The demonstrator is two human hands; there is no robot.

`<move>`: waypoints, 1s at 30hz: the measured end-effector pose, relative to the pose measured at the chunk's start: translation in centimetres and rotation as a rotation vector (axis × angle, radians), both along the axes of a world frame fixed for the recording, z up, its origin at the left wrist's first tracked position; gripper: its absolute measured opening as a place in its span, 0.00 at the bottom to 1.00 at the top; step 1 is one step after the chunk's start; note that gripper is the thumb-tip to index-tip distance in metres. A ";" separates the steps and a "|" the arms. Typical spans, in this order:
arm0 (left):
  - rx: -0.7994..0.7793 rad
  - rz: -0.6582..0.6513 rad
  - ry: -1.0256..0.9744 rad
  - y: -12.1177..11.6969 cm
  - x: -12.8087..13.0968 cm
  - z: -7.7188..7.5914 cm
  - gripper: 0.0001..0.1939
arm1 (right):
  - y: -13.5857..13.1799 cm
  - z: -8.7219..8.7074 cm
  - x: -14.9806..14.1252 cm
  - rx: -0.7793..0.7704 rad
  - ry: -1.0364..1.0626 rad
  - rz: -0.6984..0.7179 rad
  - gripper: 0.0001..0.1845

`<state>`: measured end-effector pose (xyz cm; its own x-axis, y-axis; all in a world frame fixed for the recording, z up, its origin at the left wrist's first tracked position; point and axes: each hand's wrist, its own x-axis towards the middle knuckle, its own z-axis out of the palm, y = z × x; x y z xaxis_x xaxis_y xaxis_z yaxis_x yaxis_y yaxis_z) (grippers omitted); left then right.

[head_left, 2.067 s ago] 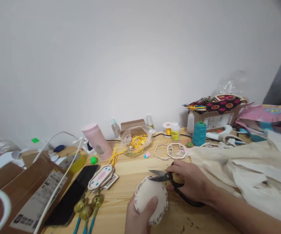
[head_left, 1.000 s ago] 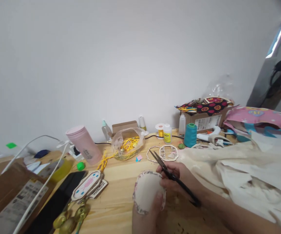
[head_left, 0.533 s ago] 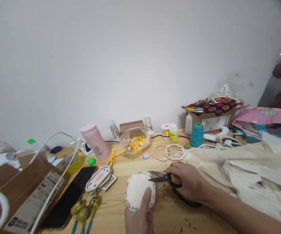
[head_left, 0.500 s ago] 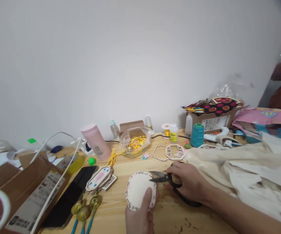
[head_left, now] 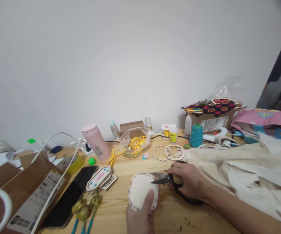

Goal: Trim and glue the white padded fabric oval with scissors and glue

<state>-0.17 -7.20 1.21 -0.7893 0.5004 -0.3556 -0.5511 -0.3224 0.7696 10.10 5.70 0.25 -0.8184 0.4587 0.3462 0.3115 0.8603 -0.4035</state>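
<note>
A pale, rounded disc (head_left: 140,190) with a dark, patterned rim is gripped in my left hand (head_left: 142,213), the thumb pressed flat on its face. My right hand (head_left: 191,182) is closed around the black handles of a pair of scissors (head_left: 163,178). The blades are parted and point left at the disc's upper right edge, one tip overlapping its face. Behind the scissors lie a lattice wooden frame (head_left: 174,152) and a thin scalloped ring (head_left: 160,153). The fingers under the disc are mostly hidden.
On the left are a phone (head_left: 70,196), gold bells (head_left: 84,211), decorated wooden tags (head_left: 100,178) and an open cardboard box (head_left: 33,195). A pink tumbler (head_left: 95,142), a bag of yellow cord (head_left: 135,143) and a teal thread cone (head_left: 196,136) stand behind. Cream cloth (head_left: 247,172) covers the right.
My left hand and the disc have shifted slightly right and the disc is turned a little. The scissors have moved slightly right and down, their blades still parted.
</note>
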 end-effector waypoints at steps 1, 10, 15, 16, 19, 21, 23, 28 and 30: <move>-0.005 -0.005 -0.005 0.0 0.0 0.0 0.30 | 0.1 -0.1 0.0 -0.005 0.000 0.009 0.09; -0.031 -0.017 0.019 -0.1 0.0 0.0 0.31 | 0.5 0.0 0.3 -0.016 -0.008 -0.034 0.10; -0.021 -0.017 0.025 -0.2 0.1 0.1 0.31 | 0.2 0.1 0.2 -0.033 -0.015 0.026 0.09; -0.023 -0.020 0.030 -0.2 0.1 0.0 0.31 | 0.2 0.0 0.2 -0.033 -0.020 0.027 0.09; -0.035 -0.019 0.033 -0.3 -0.1 -0.2 0.31 | 0.3 0.0 0.3 -0.026 -0.033 0.034 0.09; -0.027 -0.018 0.024 -0.2 -0.2 -0.3 0.30 | 0.2 0.1 0.3 -0.018 -0.043 0.029 0.09; -0.013 -0.021 0.022 -0.1 -0.3 -0.2 0.29 | 0.0 0.1 0.2 -0.003 -0.056 0.003 0.10; -0.003 -0.006 0.037 -0.3 -0.1 -0.1 0.28 | 0.8 0.0 0.3 0.056 -0.085 -0.084 0.11; -0.060 -0.037 0.025 -0.9 -0.1 -0.4 0.26 | 1.6 -0.1 0.5 0.054 -0.071 -0.168 0.11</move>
<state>-0.32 -8.07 0.86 -0.7796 0.5081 -0.3662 -0.5423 -0.2551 0.8005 10.64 7.33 0.11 -0.7555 0.5731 0.3176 0.4785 0.8137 -0.3301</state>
